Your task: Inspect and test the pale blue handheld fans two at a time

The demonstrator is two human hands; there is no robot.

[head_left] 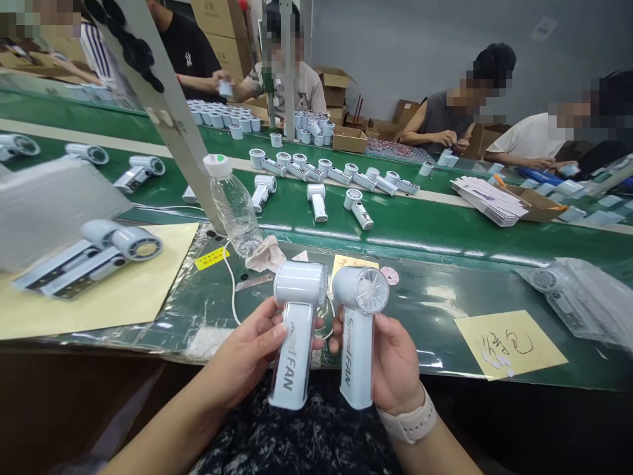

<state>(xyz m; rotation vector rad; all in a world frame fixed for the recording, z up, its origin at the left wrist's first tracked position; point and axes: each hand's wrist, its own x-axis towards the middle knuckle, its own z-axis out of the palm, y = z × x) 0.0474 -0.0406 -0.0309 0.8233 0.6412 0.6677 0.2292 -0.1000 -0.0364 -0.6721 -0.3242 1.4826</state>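
Two light-blue handheld fans are held upright side by side over the table's front edge, heads at the top. My left hand (264, 336) is closed round the handle of the left handheld fan (299, 284), whose round head points right. In my right hand (395, 359) is the right handheld fan (357, 349), its clear, ribbed front turned toward the right. Both handles carry dark "SpeedFAN" lettering, and the left one's is partly covered by my thumb. The two heads nearly meet; I cannot tell whether they touch.
On the left, two fans (123, 251) lie on yellow paper (173, 264). A plastic bottle (235, 204) stands by a metal post (173, 125). Beyond runs a green conveyor (212, 158) with several fans. At right are a yellow note (512, 343) and a bagged fan (573, 297). Co-workers sit opposite.
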